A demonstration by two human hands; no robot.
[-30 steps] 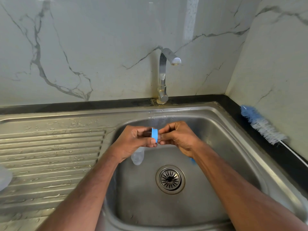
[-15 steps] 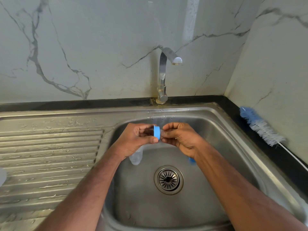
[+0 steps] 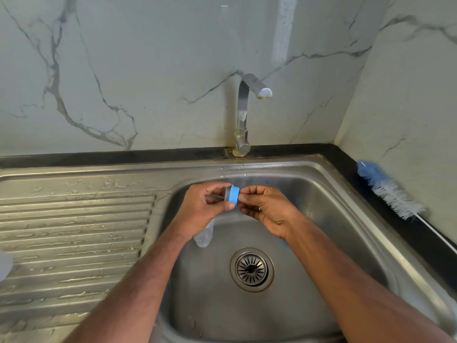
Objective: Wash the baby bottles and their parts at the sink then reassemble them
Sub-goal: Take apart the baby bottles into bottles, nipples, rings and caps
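Note:
Over the steel sink basin both hands meet on a small blue screw ring with a clear teat edge showing on its left side. My left hand pinches the ring between thumb and fingers. My right hand pinches its right side with the fingertips. Below my left hand a clear bottle part lies in the basin, half hidden by the wrist. A bit of blue peeks out under my right wrist.
The tap stands behind the basin, with no water running. A blue and white bottle brush lies on the black counter at the right. The wet ribbed drainboard lies to the left, with a clear item at its left edge. The drain strainer sits mid-basin.
The blue ring has turned between my fingers, now showing its rim and the clear part inside. Both hands stay at the same spot over the basin.

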